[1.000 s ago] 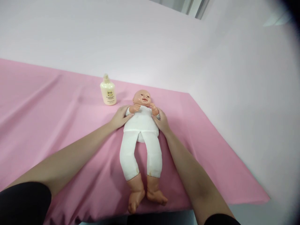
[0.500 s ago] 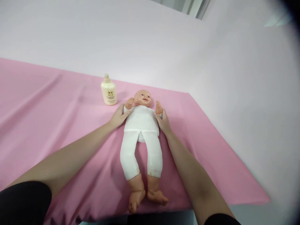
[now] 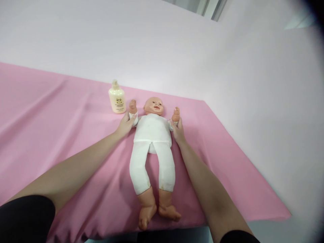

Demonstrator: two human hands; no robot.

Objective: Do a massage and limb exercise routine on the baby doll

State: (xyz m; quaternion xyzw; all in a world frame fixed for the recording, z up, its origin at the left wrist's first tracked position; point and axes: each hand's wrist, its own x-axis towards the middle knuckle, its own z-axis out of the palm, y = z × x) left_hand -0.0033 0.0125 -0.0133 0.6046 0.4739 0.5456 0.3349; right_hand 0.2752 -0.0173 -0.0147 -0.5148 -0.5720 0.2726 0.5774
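A baby doll (image 3: 153, 130) in a white top and white trousers lies on its back, head at the far side and bare feet towards me. My left hand (image 3: 126, 124) is closed round the doll's forearm on the left, just below its wrist. On the other side, my right hand (image 3: 178, 131) grips the doll's other forearm at the white cuff. Both doll arms are bent outward with the little fists raised beside the head. Some of my fingers are hidden behind the doll's sleeves.
A cream pump bottle (image 3: 117, 98) with a dark printed label stands upright to the left of the doll's head. Underneath lies a pink cloth (image 3: 83, 135), wrinkled on the left, covering the table. A white wall (image 3: 126, 44) rises behind the table.
Both my hands have moved apart, drawing the doll's arms outward, away from its chest and head. The doll's body and the bottle have stayed in place.
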